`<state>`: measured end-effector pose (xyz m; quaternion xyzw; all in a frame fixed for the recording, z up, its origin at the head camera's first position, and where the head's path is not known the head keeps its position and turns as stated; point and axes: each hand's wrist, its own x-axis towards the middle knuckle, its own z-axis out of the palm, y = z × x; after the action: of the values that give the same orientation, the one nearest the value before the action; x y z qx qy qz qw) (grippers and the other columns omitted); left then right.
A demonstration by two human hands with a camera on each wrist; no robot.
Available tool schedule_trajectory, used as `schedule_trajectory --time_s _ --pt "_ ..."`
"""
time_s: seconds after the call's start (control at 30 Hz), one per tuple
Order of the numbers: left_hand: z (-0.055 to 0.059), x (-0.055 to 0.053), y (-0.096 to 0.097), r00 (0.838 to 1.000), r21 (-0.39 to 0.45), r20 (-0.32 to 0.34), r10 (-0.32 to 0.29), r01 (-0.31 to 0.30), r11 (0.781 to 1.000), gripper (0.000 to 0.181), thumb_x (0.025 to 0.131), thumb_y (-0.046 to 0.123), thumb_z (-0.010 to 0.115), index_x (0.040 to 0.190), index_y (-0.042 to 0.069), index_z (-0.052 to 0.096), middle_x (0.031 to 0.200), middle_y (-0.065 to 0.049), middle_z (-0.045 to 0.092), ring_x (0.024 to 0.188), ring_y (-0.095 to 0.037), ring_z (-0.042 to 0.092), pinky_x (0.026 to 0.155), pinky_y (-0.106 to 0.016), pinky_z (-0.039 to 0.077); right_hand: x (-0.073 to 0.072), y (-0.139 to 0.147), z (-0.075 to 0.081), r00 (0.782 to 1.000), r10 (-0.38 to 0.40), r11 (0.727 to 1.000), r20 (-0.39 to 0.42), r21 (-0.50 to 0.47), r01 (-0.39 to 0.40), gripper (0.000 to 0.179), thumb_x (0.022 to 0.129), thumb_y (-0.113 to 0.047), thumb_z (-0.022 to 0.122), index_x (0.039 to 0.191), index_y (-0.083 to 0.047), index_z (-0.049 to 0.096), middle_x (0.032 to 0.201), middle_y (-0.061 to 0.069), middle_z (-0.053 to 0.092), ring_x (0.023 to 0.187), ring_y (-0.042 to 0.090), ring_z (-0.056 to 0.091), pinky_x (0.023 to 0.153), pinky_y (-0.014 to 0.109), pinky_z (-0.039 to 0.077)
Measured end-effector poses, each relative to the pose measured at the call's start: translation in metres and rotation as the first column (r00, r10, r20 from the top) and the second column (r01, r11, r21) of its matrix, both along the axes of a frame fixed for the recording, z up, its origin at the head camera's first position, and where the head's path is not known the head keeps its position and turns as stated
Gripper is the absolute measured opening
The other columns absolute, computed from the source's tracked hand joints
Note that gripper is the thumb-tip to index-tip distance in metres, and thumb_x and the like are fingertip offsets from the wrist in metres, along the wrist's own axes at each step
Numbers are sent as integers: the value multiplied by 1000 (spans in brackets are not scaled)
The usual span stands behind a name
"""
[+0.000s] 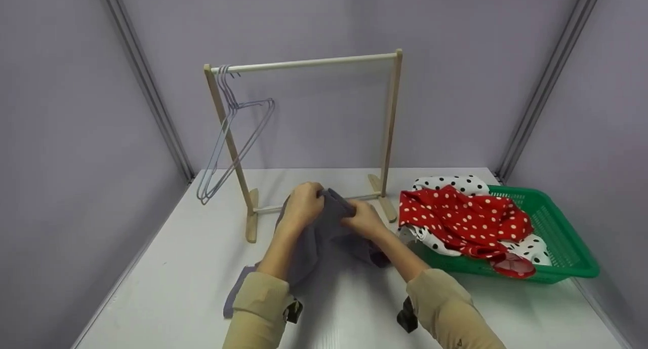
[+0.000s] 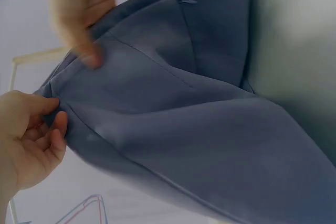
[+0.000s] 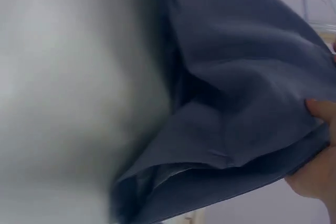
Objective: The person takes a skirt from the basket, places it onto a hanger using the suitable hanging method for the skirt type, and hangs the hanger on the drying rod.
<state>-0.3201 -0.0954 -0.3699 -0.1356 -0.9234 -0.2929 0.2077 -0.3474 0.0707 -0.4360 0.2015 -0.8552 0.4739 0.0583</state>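
My left hand (image 1: 304, 203) pinches the upper edge of a blue-grey garment (image 1: 331, 222) above the white table. The right hand (image 1: 365, 220) holds the same edge a short way to the right. Seams and a small stitched bar show on the cloth (image 2: 157, 103) in the left wrist view; whether it is trousers or a skirt I cannot tell. The garment hangs in folds, its lower part hidden behind my left forearm. In the right wrist view, the thumb of the right hand (image 3: 317, 169) lies over the fabric near an open fold.
Behind my hands stands a wooden rack (image 1: 309, 63) with several wire hangers (image 1: 235, 106) at its left end. A green basket (image 1: 562, 237) on the right holds a red dotted cloth (image 1: 455, 217) over white cloth with black dots (image 1: 531, 247).
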Motion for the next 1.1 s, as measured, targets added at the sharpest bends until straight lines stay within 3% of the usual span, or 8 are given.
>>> schedule_trajectory --time_s 0.13,0.3,0.43,0.53,0.6,0.7,0.83,1.1 --pt "2 0 -8 1000 34 -21 7 -7 999 13 79 -2 58 84 -4 69 84 -16 68 79 -29 64 72 -41 49 10 -3 -29 993 -99 981 -69 162 110 22 64 -1 65 85 -4 63 85 8 65 72 18 52 67 40 44" --pt "10 0 -23 998 83 -62 30 -25 996 16 77 -3 56 85 -6 70 84 -17 68 78 -30 64 71 -41 50 14 -1 -55 954 -267 939 -140 185 290 14 66 0 65 71 -9 57 74 5 61 65 18 50 58 41 41" --pt "14 3 -42 990 110 -103 96 -84 990 16 76 -4 56 82 -5 70 77 -14 67 68 -25 61 62 -38 48 14 8 -63 920 -350 905 -174 192 380 15 64 1 63 69 -12 59 73 4 64 62 19 53 54 41 40" --pt "15 5 -59 977 142 -143 158 -138 980 13 75 -5 55 71 -3 67 63 -8 59 56 -20 50 52 -32 39 12 16 -57 917 -349 892 -191 234 388 15 66 1 63 72 -13 63 72 3 64 61 19 54 53 40 41" --pt "16 7 -71 967 179 -156 202 -173 968 14 75 -6 54 65 -4 63 58 -7 52 52 -20 43 50 -31 32 9 22 -46 923 -328 888 -202 267 374 14 68 0 63 76 -11 66 73 3 65 62 20 56 55 41 42" --pt "17 9 -86 945 233 -161 286 -245 941 14 76 -6 53 69 -6 66 61 -11 58 53 -21 45 50 -30 34 1 30 -22 932 -299 888 -203 299 350 17 70 -1 61 82 -9 70 78 5 67 69 23 60 60 42 45" --pt "19 10 -96 928 275 -136 347 -301 913 16 77 -7 53 81 -10 68 70 -18 64 56 -25 52 52 -31 39 -9 43 19 950 -280 913 -137 267 308 24 74 -2 57 93 -5 71 90 11 68 80 27 62 69 43 47" --pt "37 5 -91 930 315 -91 355 -311 897 13 77 -5 53 77 -11 65 77 -23 64 64 -31 57 59 -40 45 -21 64 105 954 -282 948 -103 126 294 25 80 -4 53 97 2 70 95 17 68 83 29 61 74 40 45"
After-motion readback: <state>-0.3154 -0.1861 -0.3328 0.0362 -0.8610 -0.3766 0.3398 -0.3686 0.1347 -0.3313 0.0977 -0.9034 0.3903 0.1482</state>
